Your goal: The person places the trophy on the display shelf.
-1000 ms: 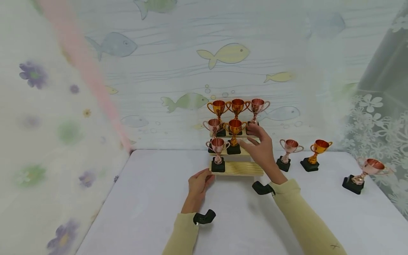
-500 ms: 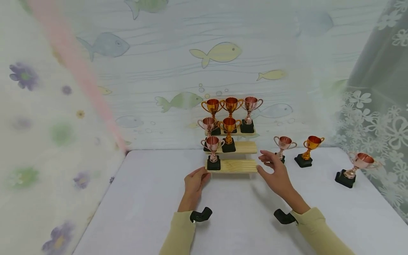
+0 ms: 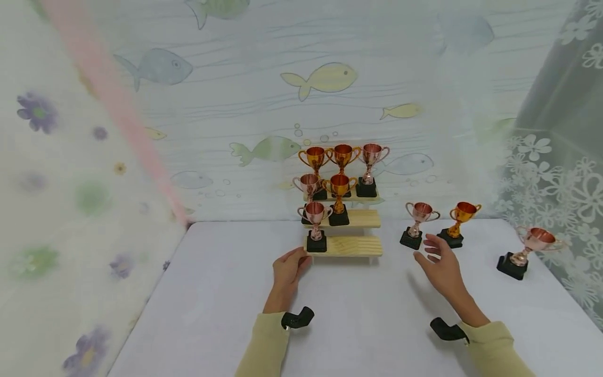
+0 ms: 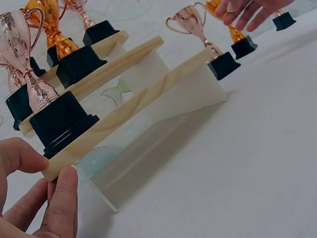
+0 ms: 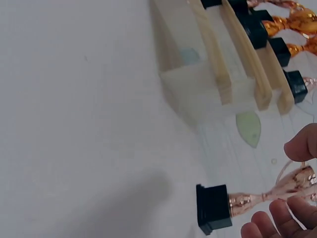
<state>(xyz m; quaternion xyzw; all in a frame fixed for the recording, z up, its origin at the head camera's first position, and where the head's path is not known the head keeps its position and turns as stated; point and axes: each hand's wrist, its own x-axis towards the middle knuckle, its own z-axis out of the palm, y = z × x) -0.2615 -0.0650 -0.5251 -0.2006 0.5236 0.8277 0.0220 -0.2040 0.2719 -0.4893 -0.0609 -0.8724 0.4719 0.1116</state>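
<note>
My left hand (image 3: 286, 269) pinches the left front corner of the lowest board of a three-step display stand (image 3: 355, 246), thumb above and fingers below in the left wrist view. On that board's left end stands a rose-gold trophy (image 3: 315, 213) with a black base. The middle step bears a rose-gold trophy (image 3: 309, 182) and a gold trophy (image 3: 339, 186). Over the table, my right hand (image 3: 443, 267) holds nothing, its fingers spread. Just beyond its fingertips stands another rose-gold trophy (image 3: 421, 211); in the right wrist view thumb and fingers lie either side of its cup (image 5: 292, 183).
The top step carries two gold trophies (image 3: 343, 153) and one rose-gold trophy (image 3: 371, 153). Farther right on the white table (image 3: 212, 303) stand a gold trophy (image 3: 465, 211) and a rose-gold trophy (image 3: 539, 239). Printed fabric (image 3: 226, 104) hangs behind, and a lace curtain (image 3: 556, 152) at right.
My right hand has left the gold trophy on the middle step and moved right, past the stand, to the rose-gold trophy on the table. My left hand keeps its grip on the stand.
</note>
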